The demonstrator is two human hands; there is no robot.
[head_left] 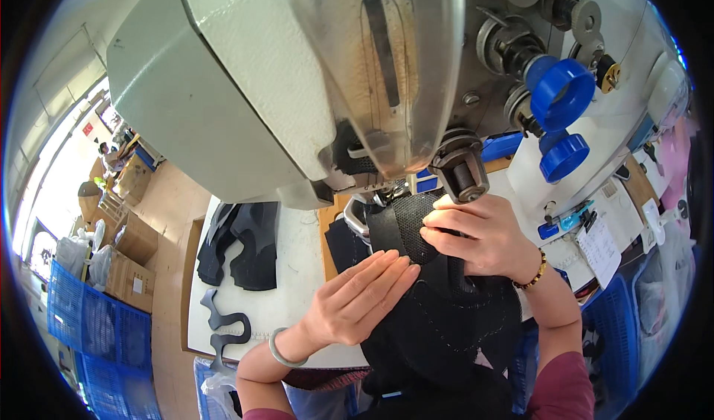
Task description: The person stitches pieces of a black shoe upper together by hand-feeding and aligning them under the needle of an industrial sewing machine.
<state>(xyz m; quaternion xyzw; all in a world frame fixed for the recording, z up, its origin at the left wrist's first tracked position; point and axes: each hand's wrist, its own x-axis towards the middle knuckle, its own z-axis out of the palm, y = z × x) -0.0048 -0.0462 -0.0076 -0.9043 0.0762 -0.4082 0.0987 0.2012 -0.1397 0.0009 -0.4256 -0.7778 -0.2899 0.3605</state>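
Observation:
Under the head of a large pale sewing machine (pixel 260 70) lies a black mesh fabric piece (pixel 407 223), its far end by the presser foot area (pixel 383 195). My left hand (pixel 364 297) rests against the near left edge of the fabric, fingers straight and side by side. On the right, my right hand (pixel 480 236) has its bent fingers closed on the mesh; its thumb is mostly hidden. More black fabric (pixel 435 320) with light stitch lines hangs from the work toward me. The needle itself cannot be made out.
Dark cut pieces (pixel 253 245) are stacked on the white table (pixel 297 264) at the left, near a curved grey piece (pixel 223 320). Blue knobs (pixel 563 93) jut out at upper right. A handwritten sheet (pixel 599 247) lies at right; blue crates (pixel 97 316) stand at far left.

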